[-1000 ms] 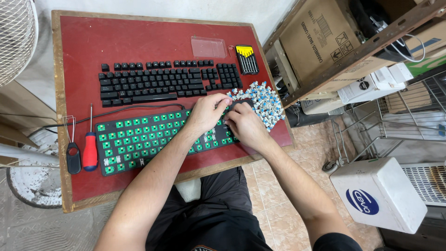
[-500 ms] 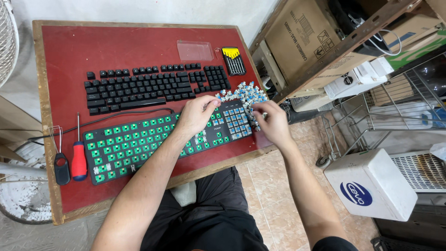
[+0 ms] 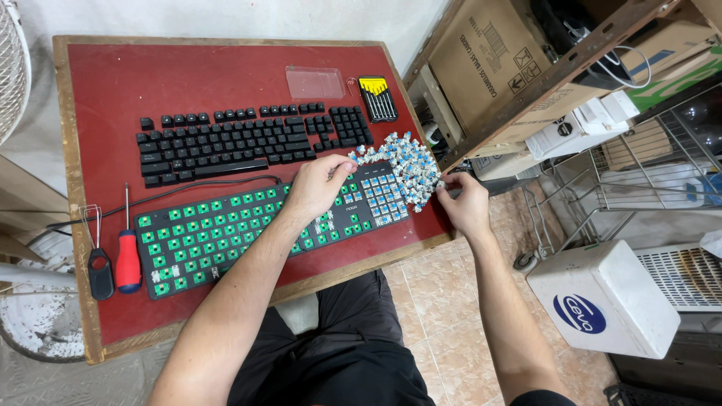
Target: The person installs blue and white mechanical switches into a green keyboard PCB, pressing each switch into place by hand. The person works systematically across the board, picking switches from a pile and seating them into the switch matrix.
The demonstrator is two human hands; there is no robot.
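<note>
A stripped black keyboard (image 3: 218,237) with green sockets lies on the red table top (image 3: 188,68); its right end holds blue-white key switches. A loose pile of the same key switches (image 3: 406,162) sits at that end. My left hand (image 3: 316,188) rests on the keyboard, thumb and forefinger pinched on a key switch by the pile's left tail. My right hand (image 3: 465,204) is at the table's right edge, fingertips pinching a key switch at the pile's lower right. Black keycaps (image 3: 241,143) are laid out in rows behind the keyboard.
A red-handled screwdriver (image 3: 128,259) and a black wire keycap puller (image 3: 98,267) lie at the left. A yellow-black bit set (image 3: 376,98) and a clear plastic lid (image 3: 316,81) lie at the back. Cardboard boxes (image 3: 489,53), wire shelving and a white box (image 3: 602,301) crowd the right.
My right hand has moved from over the pile out to the table's right edge. My left hand stays on the keyboard's right part. The view has shifted slightly.
</note>
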